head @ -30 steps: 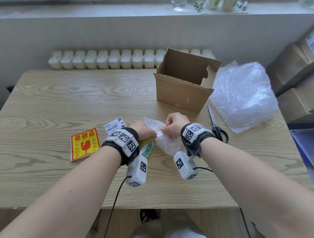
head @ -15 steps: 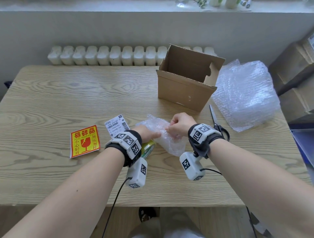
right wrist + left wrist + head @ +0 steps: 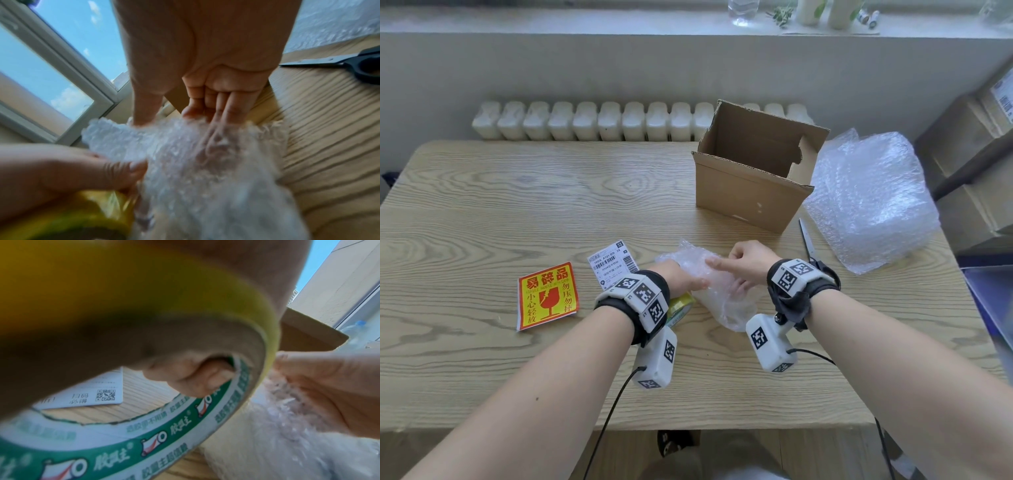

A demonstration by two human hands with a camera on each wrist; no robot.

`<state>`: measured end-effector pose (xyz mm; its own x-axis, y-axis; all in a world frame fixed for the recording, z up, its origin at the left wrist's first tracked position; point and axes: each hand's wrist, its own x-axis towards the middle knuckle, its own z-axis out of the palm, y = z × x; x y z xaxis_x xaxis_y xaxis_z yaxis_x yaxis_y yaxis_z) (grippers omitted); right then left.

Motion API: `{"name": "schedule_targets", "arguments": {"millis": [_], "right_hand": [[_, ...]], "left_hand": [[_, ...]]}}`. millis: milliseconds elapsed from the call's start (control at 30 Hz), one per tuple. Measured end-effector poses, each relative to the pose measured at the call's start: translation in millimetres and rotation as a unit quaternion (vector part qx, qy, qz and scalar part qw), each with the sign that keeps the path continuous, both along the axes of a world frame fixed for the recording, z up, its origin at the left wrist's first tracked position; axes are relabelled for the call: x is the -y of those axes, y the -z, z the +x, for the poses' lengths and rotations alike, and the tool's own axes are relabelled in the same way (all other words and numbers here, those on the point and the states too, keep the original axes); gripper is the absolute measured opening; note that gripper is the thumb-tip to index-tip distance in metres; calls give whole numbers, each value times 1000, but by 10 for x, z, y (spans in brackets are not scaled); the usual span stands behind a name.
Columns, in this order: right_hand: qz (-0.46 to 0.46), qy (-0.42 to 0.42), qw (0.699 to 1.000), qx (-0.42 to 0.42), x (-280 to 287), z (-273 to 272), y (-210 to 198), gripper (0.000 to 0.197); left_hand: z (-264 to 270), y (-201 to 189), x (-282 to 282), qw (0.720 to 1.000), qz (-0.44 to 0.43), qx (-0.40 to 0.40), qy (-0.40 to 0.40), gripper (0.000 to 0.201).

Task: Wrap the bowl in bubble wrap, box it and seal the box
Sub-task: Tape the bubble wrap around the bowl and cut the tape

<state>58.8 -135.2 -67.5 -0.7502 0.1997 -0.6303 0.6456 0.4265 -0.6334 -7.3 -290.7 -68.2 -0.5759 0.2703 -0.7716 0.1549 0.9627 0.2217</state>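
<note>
A bundle of bubble wrap (image 3: 722, 308) lies on the wooden table (image 3: 517, 205) in front of me; the bowl inside cannot be made out. My right hand (image 3: 736, 270) grips its top, thumb laid across the wrap and fingers (image 3: 222, 104) tucked behind it. My left hand (image 3: 688, 282) holds a yellow tape roll (image 3: 681, 306) with fingers (image 3: 189, 378) curled through the core, and its thumb touches the left side of the bundle (image 3: 205, 178). The open cardboard box (image 3: 746, 195) stands behind the bundle, slightly to the right.
Black scissors (image 3: 806, 240) lie right of my right hand. A pile of spare bubble wrap (image 3: 869, 198) sits at the table's right edge. A red-and-yellow fragile sticker (image 3: 548, 296) and a white shipping label (image 3: 611, 262) lie to the left. Cartons stand off the table at right.
My right hand has eased from a tight pinch, with its thumb now stretched leftward over the wrap. The left hand and tape roll stay against the bundle.
</note>
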Motion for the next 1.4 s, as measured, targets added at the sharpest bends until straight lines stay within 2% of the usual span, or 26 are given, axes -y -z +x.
{"name": "schedule_targets", "arguments": {"millis": [133, 300, 433, 533, 600, 667, 767, 833, 933, 1067, 1133, 1200, 1300, 1333, 1400], "right_hand": [[-48, 34, 998, 7, -6, -61, -62, 61], [-30, -31, 999, -27, 17, -54, -85, 30], [12, -45, 999, -18, 58, -81, -107, 16], [71, -58, 996, -23, 109, -96, -132, 12], [68, -78, 994, -21, 114, -111, -181, 21], [78, -116, 990, 0, 129, -124, -240, 40], [173, -184, 968, 1, 217, -122, -243, 64], [189, -196, 962, -9, 265, -131, -217, 69], [132, -163, 978, 19, 226, -163, -287, 73], [115, -165, 979, 22, 150, -142, -346, 85], [133, -192, 972, 30, 188, -121, -324, 97], [201, -237, 950, 31, 242, -109, -273, 106], [282, -240, 929, -4, 251, -88, -178, 97], [285, -218, 933, -17, 221, -82, -144, 92], [249, -149, 957, -25, 159, -72, -108, 94]], "left_hand": [[-18, -53, 2, 1000, 10, -9, 17, 64], [-73, -34, 67, 1000, 19, -11, -3, 58], [-77, -70, 47, 999, 20, -21, 29, 54], [-82, -111, 56, 999, 23, -14, 48, 42], [-89, -130, 91, 999, 23, -13, 42, 36], [-112, -123, 121, 999, 19, -20, 35, 34], [-143, -139, 119, 999, 17, -32, 30, 31], [-146, -145, 103, 999, 9, -36, 31, 30], [-142, -155, 86, 999, 8, -39, 14, 27], [-164, -208, 41, 999, 23, -37, 8, 32], [-175, -236, 27, 999, 35, -39, -6, 34], [-189, -254, 7, 998, 49, -31, -24, 36], [-214, -261, -23, 996, 72, -14, -44, 39], [-224, -260, -24, 995, 80, -9, -53, 39], [-248, -270, -7, 993, 91, -6, -70, 38]]}}
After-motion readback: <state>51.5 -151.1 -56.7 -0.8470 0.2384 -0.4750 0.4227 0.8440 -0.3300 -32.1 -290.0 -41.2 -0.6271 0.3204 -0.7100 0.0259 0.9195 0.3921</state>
